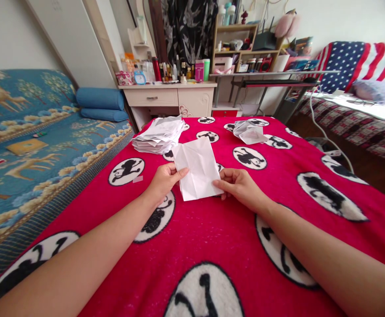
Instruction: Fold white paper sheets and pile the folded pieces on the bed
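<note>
A folded sheet of white paper [197, 169] with visible creases is held up between both hands over the red cloth. My left hand [166, 179] pinches its left edge, thumb on top. On the lower right edge, my right hand [236, 185] grips it the same way, fingers curled behind. Beyond the left hand stands a thick, uneven stack of papers [159, 135]. A smaller, looser pile of folded papers [249, 132] lies farther off to the right. Near my left hand a small pale slip [138, 178] rests on the cloth.
The red cloth [192, 237] with black-and-white oval figures covers the surface before me. A blue patterned sofa [56, 145] runs along the left. At the back are a white dresser [166, 94] with bottles and a desk shelf [236, 27]. A white cable [327, 132] hangs at right.
</note>
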`<state>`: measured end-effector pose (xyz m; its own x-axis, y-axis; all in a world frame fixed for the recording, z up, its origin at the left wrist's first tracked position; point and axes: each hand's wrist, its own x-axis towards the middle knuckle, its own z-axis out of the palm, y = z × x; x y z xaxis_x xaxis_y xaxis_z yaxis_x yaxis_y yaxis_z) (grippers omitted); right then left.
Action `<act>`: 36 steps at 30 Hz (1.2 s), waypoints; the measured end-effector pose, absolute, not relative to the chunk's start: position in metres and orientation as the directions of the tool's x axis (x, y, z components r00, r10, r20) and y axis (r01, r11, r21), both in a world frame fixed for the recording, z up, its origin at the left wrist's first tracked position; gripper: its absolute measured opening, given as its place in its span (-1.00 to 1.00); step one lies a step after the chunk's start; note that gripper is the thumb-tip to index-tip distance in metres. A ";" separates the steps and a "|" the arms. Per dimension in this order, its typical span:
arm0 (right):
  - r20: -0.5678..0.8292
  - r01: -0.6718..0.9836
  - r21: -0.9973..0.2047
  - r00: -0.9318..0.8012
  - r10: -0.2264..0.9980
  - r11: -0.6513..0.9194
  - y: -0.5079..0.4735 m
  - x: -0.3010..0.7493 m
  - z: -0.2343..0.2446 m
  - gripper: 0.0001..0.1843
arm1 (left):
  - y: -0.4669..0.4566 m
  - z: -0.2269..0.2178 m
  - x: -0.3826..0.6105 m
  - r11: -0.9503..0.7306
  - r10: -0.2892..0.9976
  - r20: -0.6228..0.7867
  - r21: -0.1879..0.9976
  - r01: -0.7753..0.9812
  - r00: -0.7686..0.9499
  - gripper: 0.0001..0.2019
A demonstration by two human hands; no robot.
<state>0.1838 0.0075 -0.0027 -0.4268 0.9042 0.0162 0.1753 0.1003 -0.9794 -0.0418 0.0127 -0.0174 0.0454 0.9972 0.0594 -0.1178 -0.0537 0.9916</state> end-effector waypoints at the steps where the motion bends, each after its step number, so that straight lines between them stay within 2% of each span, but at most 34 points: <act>1: 0.011 0.189 -0.976 -0.458 0.889 0.110 0.007 0.183 -0.002 -0.67 | 0.013 -0.018 -0.042 -0.060 0.997 0.066 0.990 -0.128 0.045 -0.58; 6: -0.003 0.213 -0.968 -0.542 0.840 0.134 0.006 0.182 -0.002 -0.67 | 0.015 -0.022 -0.042 -0.066 0.996 0.072 0.992 -0.109 0.047 -0.60; 19: 0.085 0.234 -0.948 -0.467 0.880 0.216 0.009 0.183 -0.008 -0.68 | 0.012 -0.018 -0.039 -0.061 0.995 0.065 0.997 -0.048 0.082 -0.60; 36: 0.068 0.186 -0.969 -0.425 0.903 0.161 0.008 0.182 -0.006 -0.65 | 0.011 -0.017 -0.039 -0.067 0.992 0.072 0.996 -0.052 0.106 -0.61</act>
